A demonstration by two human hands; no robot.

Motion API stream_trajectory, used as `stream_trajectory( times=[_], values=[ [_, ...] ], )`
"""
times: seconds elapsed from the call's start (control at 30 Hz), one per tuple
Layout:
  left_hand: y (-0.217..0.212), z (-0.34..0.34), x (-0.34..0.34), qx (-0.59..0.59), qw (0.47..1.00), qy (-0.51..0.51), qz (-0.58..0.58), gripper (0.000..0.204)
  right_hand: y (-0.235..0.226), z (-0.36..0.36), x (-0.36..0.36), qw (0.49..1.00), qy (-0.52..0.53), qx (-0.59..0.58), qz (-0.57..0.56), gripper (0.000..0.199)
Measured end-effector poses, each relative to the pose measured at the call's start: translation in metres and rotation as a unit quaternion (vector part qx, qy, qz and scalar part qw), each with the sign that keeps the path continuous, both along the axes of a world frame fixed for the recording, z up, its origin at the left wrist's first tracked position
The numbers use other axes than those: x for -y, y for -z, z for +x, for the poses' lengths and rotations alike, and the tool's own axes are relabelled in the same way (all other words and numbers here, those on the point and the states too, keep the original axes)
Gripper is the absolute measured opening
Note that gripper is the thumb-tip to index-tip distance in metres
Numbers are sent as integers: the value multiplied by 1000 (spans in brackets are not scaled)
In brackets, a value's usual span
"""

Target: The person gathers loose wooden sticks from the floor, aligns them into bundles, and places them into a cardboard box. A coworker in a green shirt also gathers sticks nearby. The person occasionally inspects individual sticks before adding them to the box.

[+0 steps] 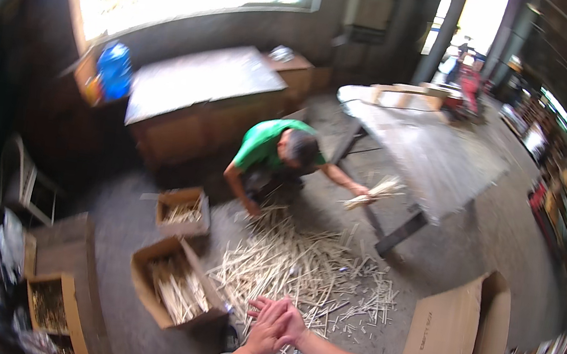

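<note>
My left hand (266, 330) and my right hand (293, 325) meet in front of me, the palms against each other and the fingers crossing. Their fingers look stretched out, and I see nothing held in either one. Just beyond them a large loose heap of thin pale wooden sticks (293, 262) spreads over the floor. A person in a green shirt (264, 144) crouches on its far side. One of that person's hands grips a bundle of sticks (381, 191); the other reaches to the heap's edge.
Left of the heap stand an open cardboard box (142, 267) with sticks and a smaller box (204, 218) behind it. An open carton (448, 323) lies at the right. A metal-topped table (438, 162) stands far right, a wooden bench (202, 86) far left, a chair (26, 173) at left.
</note>
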State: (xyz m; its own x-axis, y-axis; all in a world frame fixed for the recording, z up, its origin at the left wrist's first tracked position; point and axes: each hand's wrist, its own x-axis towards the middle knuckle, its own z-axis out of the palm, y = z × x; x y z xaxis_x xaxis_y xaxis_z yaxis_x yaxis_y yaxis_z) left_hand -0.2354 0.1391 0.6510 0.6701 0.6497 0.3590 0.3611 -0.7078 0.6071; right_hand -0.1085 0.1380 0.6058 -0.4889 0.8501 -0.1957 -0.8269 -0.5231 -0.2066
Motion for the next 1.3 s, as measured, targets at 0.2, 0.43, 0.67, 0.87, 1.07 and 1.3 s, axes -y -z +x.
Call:
stream_trajectory(
  times=[0.2, 0.43, 0.67, 0.87, 1.07, 1.3],
  values=[
    [27, -8, 29, -310, 887, 14, -341, 50, -133, 204, 63, 961, 154, 222, 58, 37],
    [-27, 2, -26, -242, 931, 18, -272, 45, -85, 257, 282, 493, -261, 828, 53, 18],
    [-52, 17, -67, -260, 928, 78, -257, 44, 5, 153, 340, 703, -163, 689, 71, 31],
    [-65, -27, -90, -280, 925, 83, -241, 44, -112, 165, 242, 569, 54, 819, -46, 44],
    [-66, -25, -100, -253, 928, 169, -214, 42, -167, 180, 243, 504, 178, 841, -89, 37],
    [-60, -12, -56, -221, 896, 287, -258, 32, -146, 142, 249, 565, -34, 822, -56, 47]
  ],
)
